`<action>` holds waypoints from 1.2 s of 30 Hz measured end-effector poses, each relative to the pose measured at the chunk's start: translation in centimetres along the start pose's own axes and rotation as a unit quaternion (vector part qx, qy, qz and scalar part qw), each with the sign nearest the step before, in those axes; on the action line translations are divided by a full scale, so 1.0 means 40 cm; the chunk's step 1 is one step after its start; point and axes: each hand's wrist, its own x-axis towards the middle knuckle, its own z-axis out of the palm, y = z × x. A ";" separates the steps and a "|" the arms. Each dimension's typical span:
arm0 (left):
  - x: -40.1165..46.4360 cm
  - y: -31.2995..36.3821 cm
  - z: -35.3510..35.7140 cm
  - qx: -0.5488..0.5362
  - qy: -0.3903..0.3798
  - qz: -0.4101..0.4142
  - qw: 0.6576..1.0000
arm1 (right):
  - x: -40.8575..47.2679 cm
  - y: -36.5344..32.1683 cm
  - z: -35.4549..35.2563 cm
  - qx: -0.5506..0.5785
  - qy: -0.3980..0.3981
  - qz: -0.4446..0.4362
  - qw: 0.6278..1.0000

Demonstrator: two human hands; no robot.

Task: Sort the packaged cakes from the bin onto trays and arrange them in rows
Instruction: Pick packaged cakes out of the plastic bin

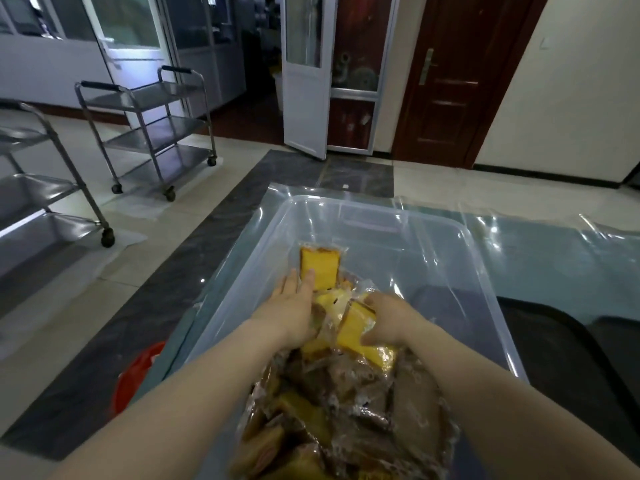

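Tiled floor and a plastic-covered table (540,244) frame the scene. Both hands reach into a clear bin (460,237): the left hand (294,306) lies flat with straight fingers on a yellow packaged cake (320,268), while the right hand (388,318) curls around another yellow cake (353,329). More wrapped cakes (346,410) fill the bin's near end. Black trays (571,358) lie right; steel carts (152,129) stand left.
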 end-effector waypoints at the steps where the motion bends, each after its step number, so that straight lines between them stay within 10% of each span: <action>1: 0.013 0.003 0.005 -0.005 0.009 -0.013 1.000 | 0.004 0.002 0.009 0.026 -0.008 0.014 1.000; 6: 0.057 0.014 0.056 -0.035 -0.025 -0.059 0.997 | 0.036 -0.007 0.036 0.190 -0.031 0.053 0.980; 27: 0.082 0.008 0.134 0.121 -0.088 -0.013 0.989 | 0.070 0.006 0.002 0.251 0.038 0.185 0.949; 36: 0.084 0.026 0.041 0.038 0.072 0.013 0.997 | 0.041 -0.026 -0.086 0.270 0.151 0.125 0.943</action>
